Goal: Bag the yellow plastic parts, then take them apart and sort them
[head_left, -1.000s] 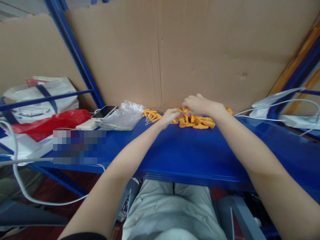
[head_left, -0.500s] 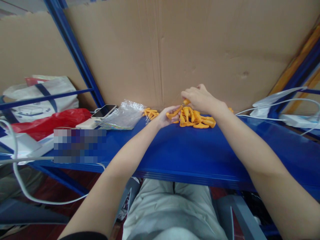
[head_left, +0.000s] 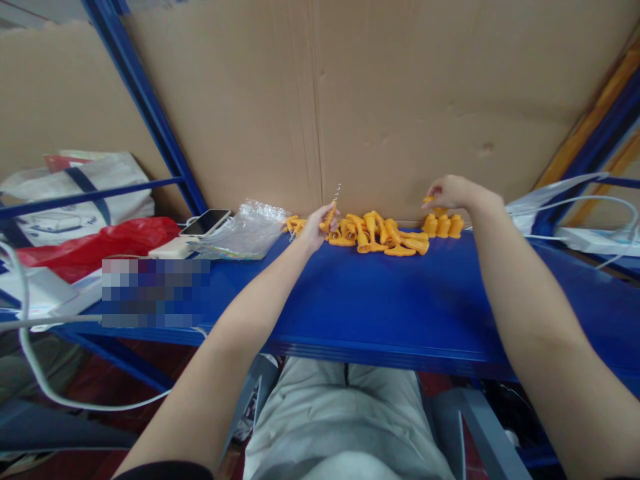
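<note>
Hands were spread apart over the far edge of a blue bench (head_left: 380, 300), both at the orange plastic pieces that lay against the cardboard backing (head_left: 400, 100). The left hand (head_left: 316, 228) was closed on one orange piece (head_left: 329, 217), held tilted with a thin metal pin sticking up from its top end. The right hand (head_left: 447, 192) was well apart from it, off to the right, its fingertips pinched on a small orange cap (head_left: 429, 199) just above a short row of upright orange caps (head_left: 443, 225) standing on the bench. Between the two hands lay the main heap of orange pieces (head_left: 383, 235), jumbled on their sides; a smaller cluster (head_left: 295, 223) sat just left of the left hand.

Further left, a clear plastic bag (head_left: 245, 233) rested on the bench, beside a phone (head_left: 206, 222) lying face up on a white power bank (head_left: 173, 249). A red bag (head_left: 95, 245) and a white bag (head_left: 85, 193) sat beyond them. White cables (head_left: 575, 203) ran along the right end.
</note>
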The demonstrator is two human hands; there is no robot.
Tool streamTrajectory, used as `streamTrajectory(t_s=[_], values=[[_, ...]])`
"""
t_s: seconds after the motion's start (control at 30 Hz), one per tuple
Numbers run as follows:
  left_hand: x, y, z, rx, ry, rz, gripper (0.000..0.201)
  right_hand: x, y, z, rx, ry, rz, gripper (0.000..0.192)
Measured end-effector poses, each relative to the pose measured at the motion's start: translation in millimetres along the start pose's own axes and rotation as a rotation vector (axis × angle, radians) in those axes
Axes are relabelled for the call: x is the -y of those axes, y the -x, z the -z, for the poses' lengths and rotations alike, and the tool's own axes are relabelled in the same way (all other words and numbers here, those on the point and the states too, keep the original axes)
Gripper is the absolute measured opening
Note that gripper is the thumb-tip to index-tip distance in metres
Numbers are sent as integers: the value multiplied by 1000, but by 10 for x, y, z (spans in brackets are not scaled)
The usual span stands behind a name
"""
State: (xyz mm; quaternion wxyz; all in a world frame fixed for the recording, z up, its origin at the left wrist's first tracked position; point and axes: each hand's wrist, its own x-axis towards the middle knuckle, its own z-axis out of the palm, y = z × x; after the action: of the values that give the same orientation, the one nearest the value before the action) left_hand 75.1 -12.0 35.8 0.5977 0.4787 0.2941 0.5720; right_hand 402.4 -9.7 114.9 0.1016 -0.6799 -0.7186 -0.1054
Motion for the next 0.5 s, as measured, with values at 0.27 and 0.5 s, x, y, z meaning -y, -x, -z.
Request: streamTrajectory(t_s=[0.27,0.5], values=[[22,-54,111,-44,-25,-30,33,18,228,-106,329,-30,-267,22],[29,-41,113,-47,-86,-28,32,56,338,-252,440,-115,-374,21]])
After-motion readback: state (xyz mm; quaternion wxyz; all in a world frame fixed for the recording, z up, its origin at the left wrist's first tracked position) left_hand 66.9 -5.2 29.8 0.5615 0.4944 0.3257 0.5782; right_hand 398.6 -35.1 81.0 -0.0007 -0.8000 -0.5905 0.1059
